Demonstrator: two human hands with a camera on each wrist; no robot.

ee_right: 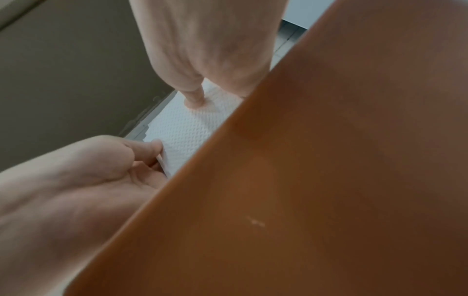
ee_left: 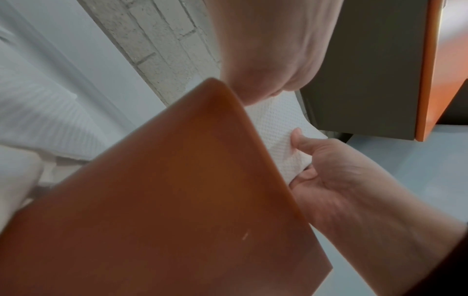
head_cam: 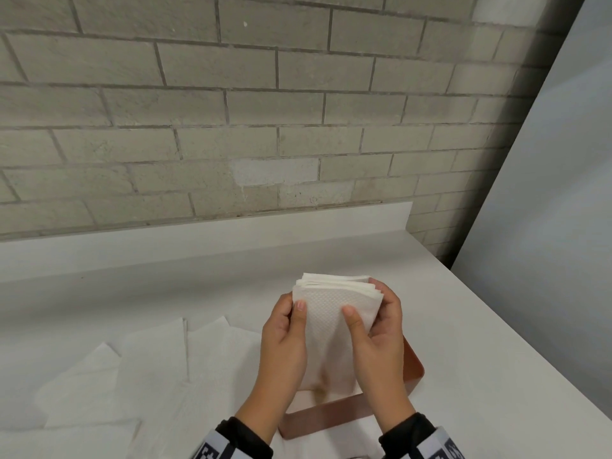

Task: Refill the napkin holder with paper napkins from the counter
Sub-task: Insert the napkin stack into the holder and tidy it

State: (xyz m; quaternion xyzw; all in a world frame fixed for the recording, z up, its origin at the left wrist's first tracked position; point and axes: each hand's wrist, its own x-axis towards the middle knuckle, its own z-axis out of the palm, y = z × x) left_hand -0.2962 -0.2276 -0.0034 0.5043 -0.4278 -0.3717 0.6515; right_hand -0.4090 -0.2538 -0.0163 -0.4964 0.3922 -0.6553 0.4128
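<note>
Both hands hold an upright stack of white embossed napkins (head_cam: 331,313) over the brown napkin holder (head_cam: 334,415) near the counter's front. My left hand (head_cam: 288,329) grips the stack's left edge, thumb on the front sheet. My right hand (head_cam: 374,326) grips the right edge, thumb on the front and fingers behind. The stack's lower end sits down between the holder's walls. In the left wrist view the holder wall (ee_left: 177,190) fills the foreground, with the napkins (ee_left: 278,128) beyond it. The right wrist view shows the same wall (ee_right: 329,160) and napkins (ee_right: 185,130).
Several loose white napkins (head_cam: 149,369) lie spread on the white counter (head_cam: 480,359) to the left of the holder. A grey brick wall (head_cam: 231,127) stands behind, and a pale panel (head_cam: 563,193) rises at the right edge.
</note>
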